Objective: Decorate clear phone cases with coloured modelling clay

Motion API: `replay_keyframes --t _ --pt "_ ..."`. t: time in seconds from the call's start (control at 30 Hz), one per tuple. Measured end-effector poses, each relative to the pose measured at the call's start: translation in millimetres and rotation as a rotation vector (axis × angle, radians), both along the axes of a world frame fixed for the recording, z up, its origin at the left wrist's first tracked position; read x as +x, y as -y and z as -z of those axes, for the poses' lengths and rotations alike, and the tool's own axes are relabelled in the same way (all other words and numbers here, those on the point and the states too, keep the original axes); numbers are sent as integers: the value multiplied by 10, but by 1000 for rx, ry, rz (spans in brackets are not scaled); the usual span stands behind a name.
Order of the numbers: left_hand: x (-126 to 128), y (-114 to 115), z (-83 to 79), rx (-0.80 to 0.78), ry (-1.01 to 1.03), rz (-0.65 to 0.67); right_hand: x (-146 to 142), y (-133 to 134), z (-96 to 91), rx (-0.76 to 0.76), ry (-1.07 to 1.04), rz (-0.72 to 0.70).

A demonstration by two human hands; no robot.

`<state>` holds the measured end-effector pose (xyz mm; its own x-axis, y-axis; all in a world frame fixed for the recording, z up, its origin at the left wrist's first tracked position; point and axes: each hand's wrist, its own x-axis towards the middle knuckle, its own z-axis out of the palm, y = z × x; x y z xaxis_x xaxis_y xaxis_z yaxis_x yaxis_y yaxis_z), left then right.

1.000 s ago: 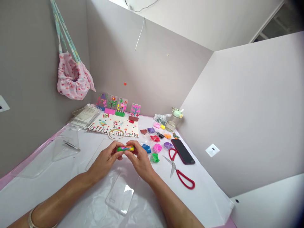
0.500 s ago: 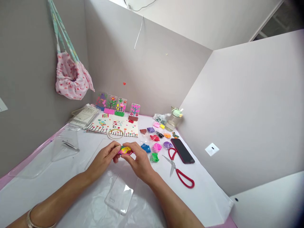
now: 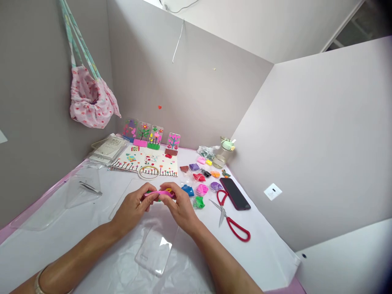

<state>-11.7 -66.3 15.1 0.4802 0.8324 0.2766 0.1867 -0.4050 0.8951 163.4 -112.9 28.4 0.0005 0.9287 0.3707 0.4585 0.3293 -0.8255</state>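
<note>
My left hand (image 3: 132, 207) and my right hand (image 3: 180, 206) are both closed on one lump of modelling clay (image 3: 159, 193), held above the middle of the table. Its near side shows pink, with bits of green and yellow behind. Thumbs press from the near side while most of the other fingers are hidden. Below the hands a clear phone case (image 3: 154, 251) lies flat on a plastic sheet (image 3: 114, 261). Right of my right hand are bagged clay pieces, the closest being blue clay (image 3: 188, 190) and green clay (image 3: 199, 202).
Open red-handled scissors (image 3: 224, 212) and a dark phone (image 3: 235, 194) lie at the right. Decorated phone cases (image 3: 155, 139) stand at the back behind a drawn sheet (image 3: 167, 165) with a bangle (image 3: 148, 172). A jar (image 3: 222, 157) stands by the wall; tweezers (image 3: 90, 188) lie left.
The clay has been turned in my fingers: its yellow and multicoloured face showed before, and now its pink side faces me. Both hands stay in nearly the same place.
</note>
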Motion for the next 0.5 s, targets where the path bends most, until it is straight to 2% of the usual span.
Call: replay_keyframes --t 0.17,0.37,0.5 --pt "-7 -10 11 12 35 5 10 -14 -2 43 43 -28" --pt "27 -15 85 54 33 82 30 22 -70 -16 7 54" --pt "19 -20 94 72 1 78 42 26 -80 -54 27 20"
